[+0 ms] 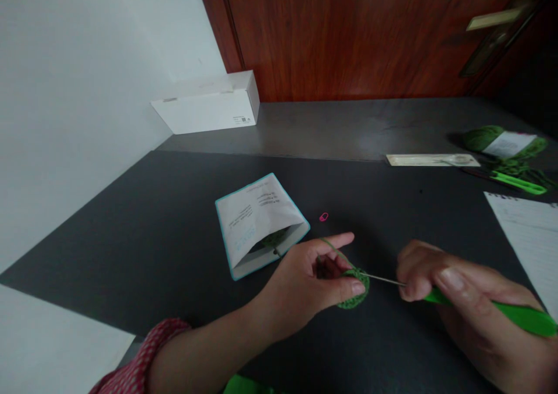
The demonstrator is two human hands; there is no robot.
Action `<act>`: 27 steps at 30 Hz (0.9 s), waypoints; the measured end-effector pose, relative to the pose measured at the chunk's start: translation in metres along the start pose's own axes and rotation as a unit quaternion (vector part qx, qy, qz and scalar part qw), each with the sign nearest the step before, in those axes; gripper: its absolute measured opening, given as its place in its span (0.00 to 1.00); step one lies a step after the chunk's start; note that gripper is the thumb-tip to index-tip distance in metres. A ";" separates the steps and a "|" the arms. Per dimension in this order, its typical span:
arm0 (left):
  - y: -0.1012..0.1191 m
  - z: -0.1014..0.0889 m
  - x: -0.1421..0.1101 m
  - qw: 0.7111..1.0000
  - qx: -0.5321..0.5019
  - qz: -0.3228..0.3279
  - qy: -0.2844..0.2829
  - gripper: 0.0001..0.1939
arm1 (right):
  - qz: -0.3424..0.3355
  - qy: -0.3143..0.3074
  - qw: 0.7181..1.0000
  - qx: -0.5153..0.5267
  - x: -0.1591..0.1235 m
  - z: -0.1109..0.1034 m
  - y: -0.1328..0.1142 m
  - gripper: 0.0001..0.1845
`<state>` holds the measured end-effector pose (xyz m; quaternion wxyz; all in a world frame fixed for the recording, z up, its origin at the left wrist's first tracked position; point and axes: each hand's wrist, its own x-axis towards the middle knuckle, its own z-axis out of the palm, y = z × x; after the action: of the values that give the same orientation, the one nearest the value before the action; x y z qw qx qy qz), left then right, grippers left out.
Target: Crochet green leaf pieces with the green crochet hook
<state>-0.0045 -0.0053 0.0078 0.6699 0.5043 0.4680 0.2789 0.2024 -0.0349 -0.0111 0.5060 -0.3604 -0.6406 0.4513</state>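
Note:
Between the thumb and fingers of my left hand (305,283) is a small round green crochet piece (352,296). A strand of green yarn (335,250) runs from it over that hand, whose index finger is stretched out. My right hand (457,295) grips the green handle of a crochet hook (523,318). The hook's thin metal shaft points left, and its tip meets the upper right edge of the crochet piece. Left of my left hand lies a white pouch with a blue edge (257,214), its mouth gaping, with dark green yarn (274,239) inside.
A pink stitch marker (323,217) lies beyond my left hand. At the far right are a green yarn skein (483,138), a bright green tool (518,182), a pale flat strip (418,160) and a paper sheet (529,231). A white box (213,109) stands by the wall.

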 end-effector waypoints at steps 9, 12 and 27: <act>-0.005 0.005 0.000 0.984 0.086 0.101 0.117 0.05 | -0.195 -0.080 0.935 -0.285 -0.007 0.009 -0.001 0.09; -0.007 0.008 -0.001 0.971 0.133 0.124 0.158 0.20 | -0.215 -0.094 0.925 -0.299 -0.011 0.015 0.004 0.09; 0.004 -0.018 0.003 0.978 -0.140 -0.085 -0.128 0.28 | -0.427 -0.159 0.779 -0.432 0.002 -0.003 -0.005 0.13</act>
<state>-0.0189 0.0065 0.0099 0.8099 0.3949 0.3757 0.2165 0.2053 -0.0344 -0.0055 0.3290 -0.1538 -0.9280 -0.0835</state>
